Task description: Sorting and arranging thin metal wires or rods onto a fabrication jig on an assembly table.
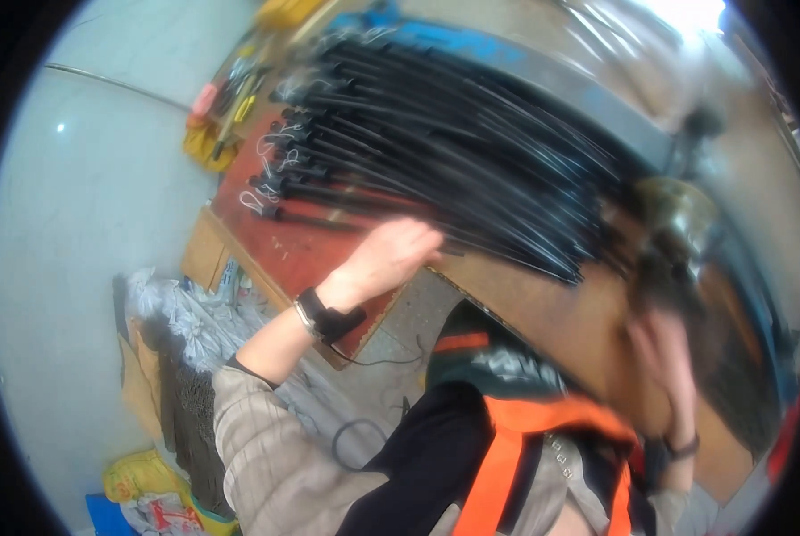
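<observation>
A thick row of long, thin black rods (471, 147) lies across the worktable, with white string loops (255, 198) at their left ends. My left hand (398, 255) is at the near edge of the row. Its fingers are pressed together around the nearest black rod (315, 221), which runs beneath them and shows on both sides. On the right, my right hand (661, 353) is smeared by motion and its fingers cannot be made out. Just beyond it is a dark, blurred object, beside a rounded brass-coloured machine part (679, 213).
The table has a red panel (279, 263) on the left and a brown board (543, 313) on the right, with a gap between their near edges. Tools with yellow parts (244, 107) lie at the far left. Crumpled plastic sheeting (190, 322) and a yellow bag (150, 478) are on the floor at left.
</observation>
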Demonstrator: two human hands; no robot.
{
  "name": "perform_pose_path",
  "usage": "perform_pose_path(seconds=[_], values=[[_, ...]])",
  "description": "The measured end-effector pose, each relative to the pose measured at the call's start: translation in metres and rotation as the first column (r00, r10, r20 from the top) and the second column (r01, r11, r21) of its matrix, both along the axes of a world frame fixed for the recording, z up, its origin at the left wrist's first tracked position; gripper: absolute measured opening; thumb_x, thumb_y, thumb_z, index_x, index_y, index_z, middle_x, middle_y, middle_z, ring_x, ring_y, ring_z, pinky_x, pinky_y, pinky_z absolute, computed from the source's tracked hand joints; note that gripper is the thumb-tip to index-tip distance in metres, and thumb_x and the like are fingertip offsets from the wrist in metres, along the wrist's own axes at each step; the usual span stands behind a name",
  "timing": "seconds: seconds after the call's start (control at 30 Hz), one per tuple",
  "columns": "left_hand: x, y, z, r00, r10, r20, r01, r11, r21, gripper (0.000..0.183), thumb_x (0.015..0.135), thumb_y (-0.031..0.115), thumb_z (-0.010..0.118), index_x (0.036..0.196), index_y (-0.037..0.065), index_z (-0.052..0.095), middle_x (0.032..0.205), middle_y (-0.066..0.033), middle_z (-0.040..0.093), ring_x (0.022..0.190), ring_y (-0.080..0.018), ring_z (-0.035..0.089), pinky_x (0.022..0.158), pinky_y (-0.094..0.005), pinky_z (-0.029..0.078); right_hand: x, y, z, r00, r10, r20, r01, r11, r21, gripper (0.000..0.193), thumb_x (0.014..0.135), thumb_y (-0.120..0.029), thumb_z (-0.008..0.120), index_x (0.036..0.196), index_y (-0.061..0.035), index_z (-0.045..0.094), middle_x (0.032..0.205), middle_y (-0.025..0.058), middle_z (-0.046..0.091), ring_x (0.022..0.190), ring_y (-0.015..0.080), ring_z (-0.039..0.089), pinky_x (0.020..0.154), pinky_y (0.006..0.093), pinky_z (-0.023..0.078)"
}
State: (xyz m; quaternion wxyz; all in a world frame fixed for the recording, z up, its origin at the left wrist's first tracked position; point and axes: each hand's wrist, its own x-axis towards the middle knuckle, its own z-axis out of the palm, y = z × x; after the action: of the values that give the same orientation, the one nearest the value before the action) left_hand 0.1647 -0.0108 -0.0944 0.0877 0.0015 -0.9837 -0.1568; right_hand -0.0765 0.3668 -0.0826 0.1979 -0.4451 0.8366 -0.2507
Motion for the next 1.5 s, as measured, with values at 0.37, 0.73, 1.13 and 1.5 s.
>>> perform_pose_path(seconds=[0.37, 0.73, 1.13, 1.5], values=[[-0.069, 0.062, 0.053, 0.924, -0.18, 0.337, 0.219, 0.972, -0.08, 0.016, 0.088, 0.014, 0.064, 0.102, 0.006, 0.062, 0.07, -0.0128, 0.058, 0.064, -0.0311, 0.061, 0.054, -0.0404, 0.049, -0.004, -0.001, -0.006, 0.99, 0.016, 0.143, 0.012, 0.981, -0.195, 0.019, 0.089, -0.013, 0.066, 0.103, 0.0003, 0.069, 0.091, 0.0184, 0.069, 0.084, 0.0321, 0.067, 0.076, 0.0372, 0.053], [-0.101, 0.102, 0.079, 0.877, -0.294, 0.381, 0.335, 0.941, -0.043, 0.035, 0.085, 0.006, 0.06, 0.119, 0.009, 0.06, 0.066, -0.013, 0.062, 0.06, -0.033, 0.063, 0.052, -0.0428, 0.049, 0.011, 0.018, -0.036, 1.0, -0.013, 0.022, 0.019, 0.964, -0.264, 0.019, 0.088, -0.022, 0.069, 0.101, -0.0097, 0.072, 0.089, 0.0138, 0.07, 0.08, 0.0327, 0.067, 0.07, 0.04, 0.054], [-0.163, 0.192, 0.098, 0.614, -0.602, 0.511, 0.693, 0.721, 0.018, 0.013, 0.078, 0.007, 0.059, 0.09, 0.002, 0.062, 0.067, -0.0152, 0.06, 0.058, -0.0315, 0.061, 0.05, -0.043, 0.046, -0.004, 0.036, -0.016, 0.976, -0.149, 0.156, 0.215, 0.735, -0.643, 0.02, 0.09, -0.022, 0.07, 0.101, -0.0059, 0.073, 0.083, 0.0092, 0.072, 0.066, 0.0173, 0.066, 0.061, 0.0309, 0.052], [-0.215, 0.382, 0.037, 0.039, -0.975, 0.22, 0.91, -0.056, -0.411, 0.015, 0.081, 0.016, 0.058, 0.082, 0.005, 0.068, 0.068, -0.0074, 0.063, 0.065, -0.0269, 0.062, 0.059, -0.0418, 0.047, -0.014, 0.139, 0.062, 0.922, -0.368, 0.12, 0.363, 0.71, -0.604, 0.031, 0.079, -0.029, 0.081, 0.098, -0.0043, 0.075, 0.067, 0.0021, 0.066, 0.057, 0.0049, 0.054, 0.05, 0.0211, 0.042]])
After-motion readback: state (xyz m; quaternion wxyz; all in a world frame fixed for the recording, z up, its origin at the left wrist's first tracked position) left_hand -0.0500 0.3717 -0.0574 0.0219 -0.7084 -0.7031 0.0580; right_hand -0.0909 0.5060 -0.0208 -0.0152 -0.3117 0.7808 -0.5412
